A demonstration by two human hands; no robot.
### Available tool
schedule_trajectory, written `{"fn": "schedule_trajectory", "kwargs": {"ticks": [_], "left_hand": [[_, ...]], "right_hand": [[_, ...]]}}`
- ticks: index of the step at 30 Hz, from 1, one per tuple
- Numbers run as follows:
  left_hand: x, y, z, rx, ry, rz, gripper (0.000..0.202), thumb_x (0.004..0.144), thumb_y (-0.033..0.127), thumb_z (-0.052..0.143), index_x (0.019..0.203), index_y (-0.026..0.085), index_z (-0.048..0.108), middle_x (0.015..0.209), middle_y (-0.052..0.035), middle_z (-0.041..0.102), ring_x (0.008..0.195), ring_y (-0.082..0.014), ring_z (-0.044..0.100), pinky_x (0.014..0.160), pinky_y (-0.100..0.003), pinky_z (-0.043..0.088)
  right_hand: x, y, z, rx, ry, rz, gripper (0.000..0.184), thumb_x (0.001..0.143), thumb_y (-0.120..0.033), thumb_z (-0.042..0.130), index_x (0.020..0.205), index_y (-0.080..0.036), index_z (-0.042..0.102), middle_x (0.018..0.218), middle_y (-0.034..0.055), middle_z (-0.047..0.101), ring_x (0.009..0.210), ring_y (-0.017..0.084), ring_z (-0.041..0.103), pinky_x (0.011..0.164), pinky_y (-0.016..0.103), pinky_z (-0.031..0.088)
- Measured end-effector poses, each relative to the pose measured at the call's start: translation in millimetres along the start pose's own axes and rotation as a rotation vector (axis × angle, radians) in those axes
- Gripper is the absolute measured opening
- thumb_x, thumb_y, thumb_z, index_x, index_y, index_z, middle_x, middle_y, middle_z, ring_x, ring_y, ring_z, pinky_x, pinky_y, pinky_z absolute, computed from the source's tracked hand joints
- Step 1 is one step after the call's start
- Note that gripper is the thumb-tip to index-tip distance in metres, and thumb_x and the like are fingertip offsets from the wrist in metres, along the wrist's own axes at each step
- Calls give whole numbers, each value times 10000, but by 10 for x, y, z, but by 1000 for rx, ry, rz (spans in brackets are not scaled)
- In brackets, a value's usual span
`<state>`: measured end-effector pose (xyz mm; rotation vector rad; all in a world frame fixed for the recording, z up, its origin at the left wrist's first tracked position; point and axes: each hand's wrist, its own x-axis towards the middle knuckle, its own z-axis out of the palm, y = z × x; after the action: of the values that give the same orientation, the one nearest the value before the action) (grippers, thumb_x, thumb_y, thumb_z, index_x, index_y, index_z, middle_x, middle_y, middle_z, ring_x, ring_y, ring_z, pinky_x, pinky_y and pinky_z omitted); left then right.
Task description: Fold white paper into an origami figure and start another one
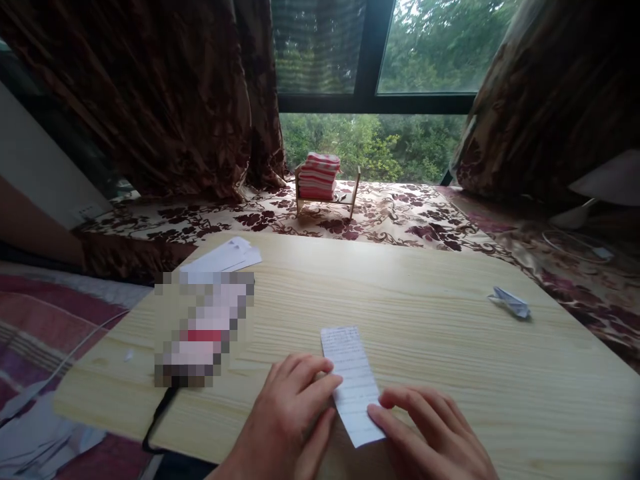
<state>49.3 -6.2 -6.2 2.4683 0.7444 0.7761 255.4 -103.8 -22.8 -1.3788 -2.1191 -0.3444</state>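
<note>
A narrow strip of lined white paper [351,373], folded lengthwise, lies on the light wooden table [425,333] near its front edge. My left hand [287,417] rests flat beside the strip's left edge, fingertips touching it. My right hand [433,437] lies flat at the strip's lower right corner, index fingertip pressing on the paper. The fingers of both hands are stretched out and hold nothing.
A small folded paper figure [510,302] lies at the table's right. White sheets [223,257] and a blurred-out object [205,330] sit at the left. A tiny wooden chair with striped cushions [323,183] stands by the window. Curtains hang either side.
</note>
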Motion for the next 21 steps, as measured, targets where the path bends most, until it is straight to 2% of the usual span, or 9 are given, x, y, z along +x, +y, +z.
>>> {"fn": "schedule_trajectory", "kwargs": {"ticks": [5, 7, 10, 11, 13, 14, 16, 18, 21], "left_hand": [[-11, 6, -17, -72, -37, 4, 328, 778, 87, 518, 984, 282, 681, 1087, -75, 661, 1057, -253, 563, 899, -423, 487], [49, 44, -80, -121, -30, -35, 311, 796, 93, 516, 976, 276, 691, 1108, -80, 641, 1049, -237, 568, 890, -397, 496], [273, 149, -221, -230, 34, -177, 333, 783, 143, 583, 1087, 255, 662, 1101, -83, 620, 1030, -221, 569, 897, -354, 490], [377, 189, -267, -281, 45, -216, 271, 788, 189, 605, 1041, 249, 680, 1069, -71, 629, 1014, -217, 568, 906, -347, 478], [601, 253, -330, -406, 73, -271, 185, 839, 259, 552, 786, 211, 722, 896, -55, 656, 925, -206, 581, 830, -304, 479], [708, 269, -341, -480, 84, -317, 241, 839, 284, 545, 692, 187, 710, 785, -48, 646, 830, -192, 584, 741, -275, 476], [884, 266, -317, -704, 44, -460, 261, 811, 332, 563, 677, 151, 696, 620, -15, 583, 585, -133, 512, 515, -226, 379], [993, 227, -242, -887, 36, -561, 275, 765, 369, 606, 699, 121, 703, 558, 0, 554, 503, -97, 440, 472, -213, 299], [1035, 149, -96, -1071, 90, -646, 315, 697, 401, 671, 754, 97, 732, 599, -23, 611, 536, -98, 470, 521, -212, 329]], "right_hand": [[87, -61, -37, 159, -15, 37, 328, 750, -56, 587, 1011, -245, 645, 814, 38, 708, 697, 156, 650, 612, 243, 537], [198, -29, -99, 280, 14, 117, 281, 764, -79, 597, 967, -263, 657, 827, 41, 699, 714, 160, 649, 602, 237, 540], [520, 112, -238, 449, 108, 397, 132, 809, -192, 615, 899, -262, 681, 873, 55, 695, 729, 175, 649, 590, 244, 532], [656, 175, -278, 526, 154, 500, 80, 819, -262, 616, 850, -247, 688, 862, 59, 698, 703, 177, 644, 555, 241, 520], [921, 299, -315, 722, 155, 661, 200, 779, -406, 652, 821, -216, 696, 751, 53, 686, 627, 173, 619, 530, 253, 506], [1030, 353, -306, 810, 155, 709, 264, 743, -457, 673, 813, -203, 695, 709, 45, 671, 610, 168, 602, 524, 256, 498], [1168, 436, -230, 946, 124, 746, 348, 690, -509, 701, 825, -188, 689, 647, 20, 628, 567, 142, 546, 491, 246, 462], [1191, 483, -104, 1032, 129, 774, 356, 674, -509, 719, 799, -180, 669, 552, -19, 535, 507, 107, 455, 450, 226, 402], [1098, 499, 71, 1153, 185, 853, 374, 702, -487, 711, 901, -175, 656, 564, -37, 504, 486, 82, 385, 430, 211, 331]]}}
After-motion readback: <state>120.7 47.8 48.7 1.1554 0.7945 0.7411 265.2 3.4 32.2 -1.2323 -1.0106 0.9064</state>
